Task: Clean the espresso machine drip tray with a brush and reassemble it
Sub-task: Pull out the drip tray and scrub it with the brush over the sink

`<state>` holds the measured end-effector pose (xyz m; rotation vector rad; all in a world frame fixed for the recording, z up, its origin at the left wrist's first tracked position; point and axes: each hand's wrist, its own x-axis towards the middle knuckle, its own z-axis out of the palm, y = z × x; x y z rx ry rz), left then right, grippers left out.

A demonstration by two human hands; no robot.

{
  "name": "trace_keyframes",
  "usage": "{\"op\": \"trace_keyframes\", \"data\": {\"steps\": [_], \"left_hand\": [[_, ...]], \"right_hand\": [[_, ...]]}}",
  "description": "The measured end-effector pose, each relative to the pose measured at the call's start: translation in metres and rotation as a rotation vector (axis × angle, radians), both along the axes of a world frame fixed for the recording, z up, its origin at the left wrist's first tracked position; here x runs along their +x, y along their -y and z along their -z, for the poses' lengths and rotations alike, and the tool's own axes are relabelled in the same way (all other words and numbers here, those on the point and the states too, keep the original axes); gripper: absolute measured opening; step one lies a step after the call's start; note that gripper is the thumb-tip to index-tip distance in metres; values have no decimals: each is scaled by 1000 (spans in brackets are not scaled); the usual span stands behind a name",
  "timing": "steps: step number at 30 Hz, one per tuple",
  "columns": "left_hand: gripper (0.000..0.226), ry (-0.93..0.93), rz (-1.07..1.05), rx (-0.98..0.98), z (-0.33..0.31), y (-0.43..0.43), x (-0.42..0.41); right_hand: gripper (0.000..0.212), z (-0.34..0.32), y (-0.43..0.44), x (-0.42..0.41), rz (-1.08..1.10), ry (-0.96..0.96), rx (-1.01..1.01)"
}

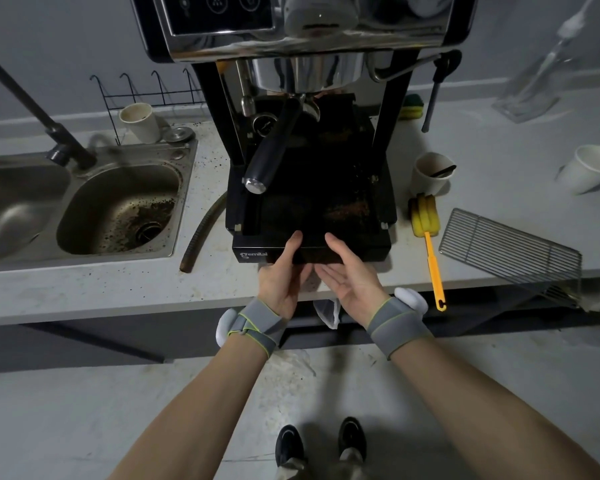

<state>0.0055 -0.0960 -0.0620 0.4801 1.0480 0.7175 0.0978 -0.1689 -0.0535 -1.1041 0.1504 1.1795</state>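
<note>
The black drip tray (368, 251) sits in the base of the espresso machine (305, 36), its open top soiled with brown coffee grounds. My left hand (283, 275) and my right hand (347, 271) are at the tray's front wall, thumbs over the top rim and fingers spread, palms turned towards each other; whether they grip it I cannot tell. The yellow sponge brush (426, 233) with its orange handle lies on the counter right of the machine. The metal grate (510, 245) lies further right, overhanging the counter edge.
A steel sink (118, 209) dirty with grounds lies at the left with a dark faucet (49, 129). Paper cups (430, 173) (141, 121) (589, 168) stand on the counter. The portafilter handle (274, 150) juts out above the tray. A ribbed hose (201, 233) lies left of the machine.
</note>
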Motion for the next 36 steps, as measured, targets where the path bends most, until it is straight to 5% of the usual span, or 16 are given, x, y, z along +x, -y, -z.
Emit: {"op": "trace_keyframes", "data": {"steps": [12,22,29,36], "left_hand": [[44,45,0,33,-5,8,-6],[52,38,-14,19,6,23,-9],[63,39,-70,1,12,30,-14],[69,-8,-103,-4,15,32,-11]], "right_hand": [[71,-2,50,43,47,29,-26],[25,31,79,106,178,365,-323],[23,70,83,147,127,667,-522],[36,98,83,172,-1,772,-664]]}}
